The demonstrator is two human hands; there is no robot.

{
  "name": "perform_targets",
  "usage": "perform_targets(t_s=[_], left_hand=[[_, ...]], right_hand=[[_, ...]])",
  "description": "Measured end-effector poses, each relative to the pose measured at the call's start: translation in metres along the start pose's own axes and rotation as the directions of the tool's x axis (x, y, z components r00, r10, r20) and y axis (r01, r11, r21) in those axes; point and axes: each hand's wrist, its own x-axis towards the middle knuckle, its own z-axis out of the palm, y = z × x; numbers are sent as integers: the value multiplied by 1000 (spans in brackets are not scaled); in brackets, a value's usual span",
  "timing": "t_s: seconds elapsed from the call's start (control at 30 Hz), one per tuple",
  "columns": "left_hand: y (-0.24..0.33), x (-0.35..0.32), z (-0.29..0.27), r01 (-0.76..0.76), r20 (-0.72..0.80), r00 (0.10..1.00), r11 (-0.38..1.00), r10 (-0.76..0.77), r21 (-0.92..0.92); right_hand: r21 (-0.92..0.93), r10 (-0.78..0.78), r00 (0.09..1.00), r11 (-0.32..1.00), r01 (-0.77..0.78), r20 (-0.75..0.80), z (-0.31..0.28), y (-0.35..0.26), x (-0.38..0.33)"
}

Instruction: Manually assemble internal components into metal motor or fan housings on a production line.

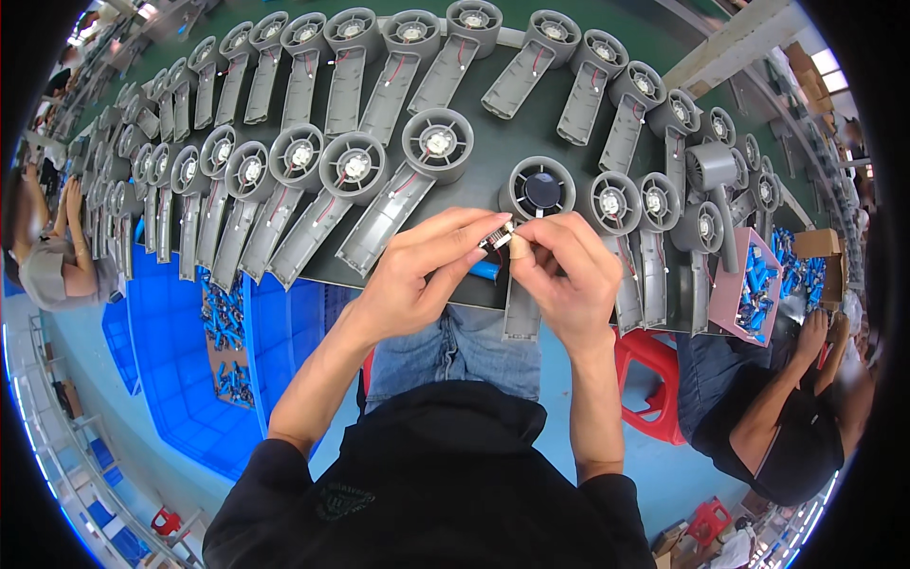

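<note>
My left hand (425, 270) pinches a small circuit board (495, 239) with dark and pale parts on it. The thumb and forefinger of my right hand (569, 275) close on a whitish end, likely a connector, at the board's right side; the fingertips hide most of it. Just below the board a blue cylindrical battery cell (484, 270) shows between my hands. Directly beyond them lies a grey handheld fan housing (515, 190) with a dark round cap (542, 191) at its hub. Its open handle half (520, 318) runs toward me beneath my right hand.
Rows of grey fan housings (354, 166) with red wires cover the dark green table (479, 180). At right stands a pink bin (728, 289) of blue cells beside a cardboard box (820, 245). Blue crates (289, 327) sit at left. Co-workers sit both sides; a red stool (654, 389) is at right.
</note>
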Motion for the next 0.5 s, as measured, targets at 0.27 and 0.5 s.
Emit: perform_targets(t_s=[0.27,0.5], left_hand=[[-7,1,-3,-1,33,999,999,3,-54],[-1,5,4,59,7,998,994,-58,-90]], right_hand=[[-39,-75,997,996,76,8,0,5,1],[-149,2,999,989,-7,-35,-2,-6,1]])
